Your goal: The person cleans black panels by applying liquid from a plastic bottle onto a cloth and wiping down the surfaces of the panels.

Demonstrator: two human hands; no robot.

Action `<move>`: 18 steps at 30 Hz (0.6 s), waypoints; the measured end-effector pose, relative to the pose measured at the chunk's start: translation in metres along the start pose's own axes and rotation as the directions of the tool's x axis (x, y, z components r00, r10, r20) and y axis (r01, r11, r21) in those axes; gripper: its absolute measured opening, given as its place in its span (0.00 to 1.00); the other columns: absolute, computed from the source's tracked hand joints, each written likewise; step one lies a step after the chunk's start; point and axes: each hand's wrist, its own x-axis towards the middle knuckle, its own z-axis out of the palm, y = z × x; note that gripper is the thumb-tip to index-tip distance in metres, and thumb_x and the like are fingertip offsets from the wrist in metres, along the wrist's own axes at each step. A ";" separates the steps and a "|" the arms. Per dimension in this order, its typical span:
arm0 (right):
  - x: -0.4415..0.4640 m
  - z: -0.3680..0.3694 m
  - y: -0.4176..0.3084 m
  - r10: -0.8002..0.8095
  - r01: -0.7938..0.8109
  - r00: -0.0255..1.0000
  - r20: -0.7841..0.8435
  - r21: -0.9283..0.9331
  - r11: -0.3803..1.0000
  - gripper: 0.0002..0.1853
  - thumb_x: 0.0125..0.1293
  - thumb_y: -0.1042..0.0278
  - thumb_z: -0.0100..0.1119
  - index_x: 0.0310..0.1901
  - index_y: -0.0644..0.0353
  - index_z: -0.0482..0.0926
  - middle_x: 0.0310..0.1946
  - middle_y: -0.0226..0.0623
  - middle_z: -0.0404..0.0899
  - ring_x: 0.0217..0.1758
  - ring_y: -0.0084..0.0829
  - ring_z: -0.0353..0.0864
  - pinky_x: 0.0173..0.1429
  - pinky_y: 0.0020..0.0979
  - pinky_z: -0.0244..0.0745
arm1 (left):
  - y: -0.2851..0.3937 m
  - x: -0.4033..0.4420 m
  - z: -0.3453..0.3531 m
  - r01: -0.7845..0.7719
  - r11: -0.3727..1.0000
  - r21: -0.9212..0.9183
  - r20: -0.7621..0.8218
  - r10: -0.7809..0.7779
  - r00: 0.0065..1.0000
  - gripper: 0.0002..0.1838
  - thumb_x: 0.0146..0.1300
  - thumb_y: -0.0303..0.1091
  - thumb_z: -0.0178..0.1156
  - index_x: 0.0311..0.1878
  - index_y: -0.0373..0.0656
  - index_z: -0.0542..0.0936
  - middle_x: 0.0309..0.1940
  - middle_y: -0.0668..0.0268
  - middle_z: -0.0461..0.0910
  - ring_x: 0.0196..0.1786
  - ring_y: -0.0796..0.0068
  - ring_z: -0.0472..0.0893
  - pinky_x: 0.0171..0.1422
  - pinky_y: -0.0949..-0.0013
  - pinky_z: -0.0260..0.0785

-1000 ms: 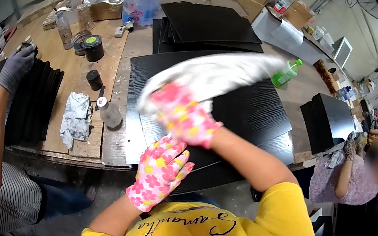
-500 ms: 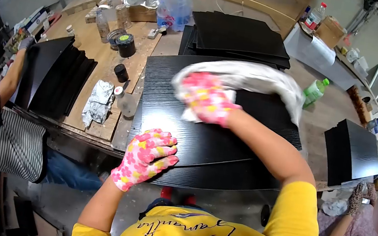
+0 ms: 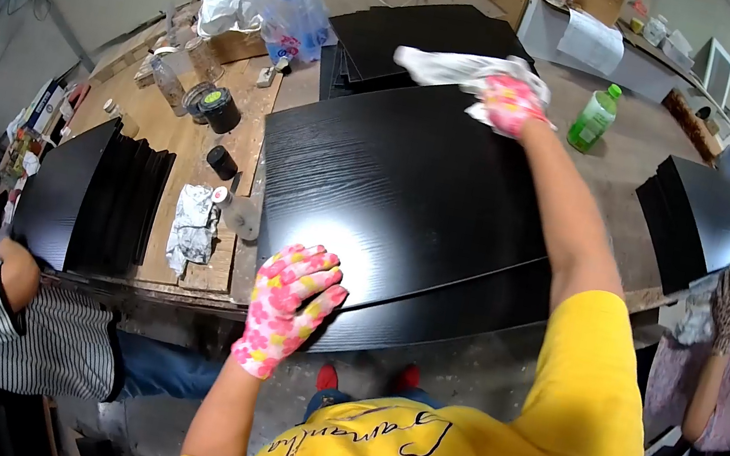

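A black wood-grain board [image 3: 413, 178] lies in front of me, with another black board [image 3: 428, 312] showing beneath its near edge. My left hand [image 3: 291, 305], in a pink flowered glove, rests on the near left corner with its fingers stretched out, holding nothing. At the far right corner, my right hand [image 3: 512, 105] in a matching glove presses a white cloth [image 3: 447, 68]. Part of the cloth trails left over the stack of black boards [image 3: 419, 32] behind. The right fingers are bent over the cloth and partly hidden by it.
A green bottle [image 3: 594, 118] stands right of the board. To the left are a crumpled rag [image 3: 194, 225], a clear bottle [image 3: 237, 213], dark jars [image 3: 219, 109] and a board stack [image 3: 70, 186]. More boards [image 3: 699, 219] stand at right. Co-workers sit on both sides.
My right hand has swept the cloth from the board's left-middle to its far right corner. My left hand stays on the near corner. The whole view has shifted a little.
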 end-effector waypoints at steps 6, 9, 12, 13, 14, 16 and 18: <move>-0.122 -0.053 -0.071 0.143 -0.118 0.981 0.134 -0.181 0.977 0.19 0.67 0.52 0.49 0.46 0.56 0.84 0.48 0.47 0.82 0.54 0.45 0.81 0.60 0.46 0.73 | -0.010 -0.003 0.010 -0.098 0.994 -0.043 -0.109 0.093 0.990 0.12 0.54 0.28 0.72 0.43 0.43 0.84 0.46 0.61 0.85 0.55 0.55 0.82 0.63 0.53 0.70; -0.188 -0.078 -0.172 -0.082 0.082 0.997 0.008 -0.024 0.996 0.17 0.62 0.56 0.54 0.47 0.57 0.81 0.52 0.46 0.78 0.57 0.48 0.76 0.60 0.49 0.69 | -0.005 -0.004 0.003 -0.025 0.982 -0.189 -0.151 -0.004 0.989 0.17 0.60 0.26 0.67 0.53 0.40 0.80 0.59 0.53 0.77 0.63 0.52 0.75 0.67 0.54 0.66; -0.224 -0.098 -0.261 -0.347 0.364 0.929 -0.127 0.155 0.918 0.23 0.58 0.57 0.58 0.54 0.58 0.77 0.55 0.43 0.76 0.62 0.46 0.73 0.65 0.48 0.65 | -0.007 -0.010 0.000 -0.069 0.962 -0.263 -0.355 -0.030 0.934 0.26 0.69 0.31 0.56 0.69 0.35 0.67 0.74 0.45 0.58 0.75 0.49 0.60 0.77 0.53 0.53; -0.240 -0.087 -0.282 -0.298 0.388 0.905 -0.304 0.298 0.872 0.20 0.57 0.60 0.58 0.50 0.57 0.79 0.52 0.44 0.78 0.60 0.45 0.75 0.65 0.46 0.66 | -0.009 -0.012 -0.003 -0.075 0.961 -0.267 -0.368 -0.030 0.929 0.28 0.70 0.35 0.55 0.71 0.35 0.65 0.74 0.45 0.57 0.76 0.49 0.59 0.78 0.53 0.51; -0.247 -0.087 -0.293 -0.217 0.433 0.857 -0.467 0.425 0.795 0.17 0.55 0.62 0.59 0.46 0.57 0.80 0.49 0.44 0.80 0.58 0.44 0.77 0.65 0.44 0.68 | -0.011 -0.013 -0.005 -0.078 0.960 -0.268 -0.378 -0.031 0.925 0.31 0.71 0.39 0.54 0.72 0.36 0.62 0.75 0.45 0.56 0.76 0.49 0.58 0.78 0.52 0.49; -0.236 -0.097 -0.260 -0.462 0.520 0.854 -0.240 0.369 0.771 0.15 0.58 0.62 0.58 0.45 0.57 0.79 0.48 0.45 0.81 0.57 0.45 0.79 0.64 0.44 0.70 | -0.018 -0.009 -0.013 -0.067 0.960 -0.272 -0.219 0.006 0.976 0.36 0.68 0.46 0.59 0.73 0.36 0.61 0.73 0.45 0.58 0.76 0.48 0.58 0.78 0.51 0.48; -0.231 -0.081 -0.173 -0.242 0.238 0.951 -0.193 -0.043 0.970 0.16 0.62 0.57 0.55 0.47 0.55 0.80 0.48 0.42 0.82 0.53 0.42 0.81 0.58 0.44 0.73 | -0.016 -0.011 -0.017 -0.035 0.995 -0.094 0.007 0.036 0.999 0.38 0.65 0.46 0.64 0.72 0.35 0.63 0.73 0.45 0.60 0.75 0.46 0.59 0.78 0.51 0.50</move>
